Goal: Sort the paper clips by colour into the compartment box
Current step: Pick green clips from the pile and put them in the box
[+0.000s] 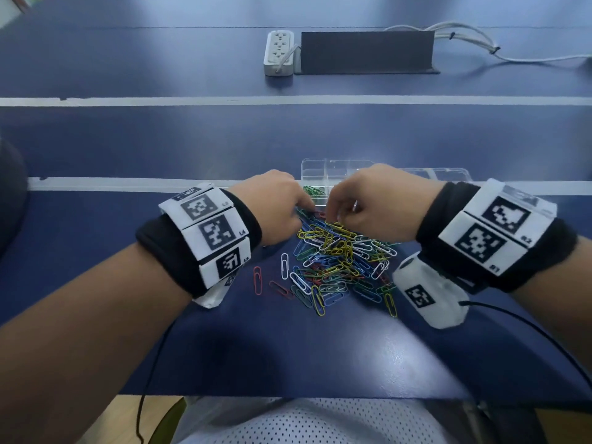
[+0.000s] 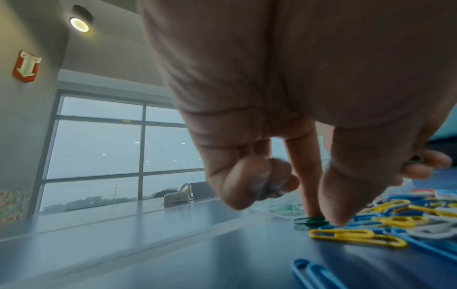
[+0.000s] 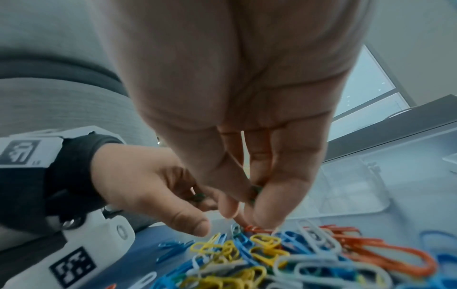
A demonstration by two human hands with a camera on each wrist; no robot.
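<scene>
A mixed pile of coloured paper clips point(image 1: 339, 261) lies on the blue table, in front of the clear compartment box point(image 1: 448, 174). One compartment holds green clips point(image 1: 314, 190). Both hands meet at the pile's far edge. My left hand point(image 1: 304, 209) points its fingertips point(image 2: 338, 219) down at a green clip point(image 2: 311, 221) on the table, and its curled fingers hold something green point(image 3: 199, 196). My right hand point(image 3: 247, 219) pinches a green clip point(image 3: 256, 190) higher between its fingers, while its fingertips touch a red clip point(image 3: 257, 228) on the pile.
A white power strip point(image 1: 279, 52), a black upright panel point(image 1: 365, 52) and white cables point(image 1: 464, 36) sit far back. Stray red clips point(image 1: 257, 280) lie left of the pile. The table's front edge point(image 1: 288, 395) runs just before my body.
</scene>
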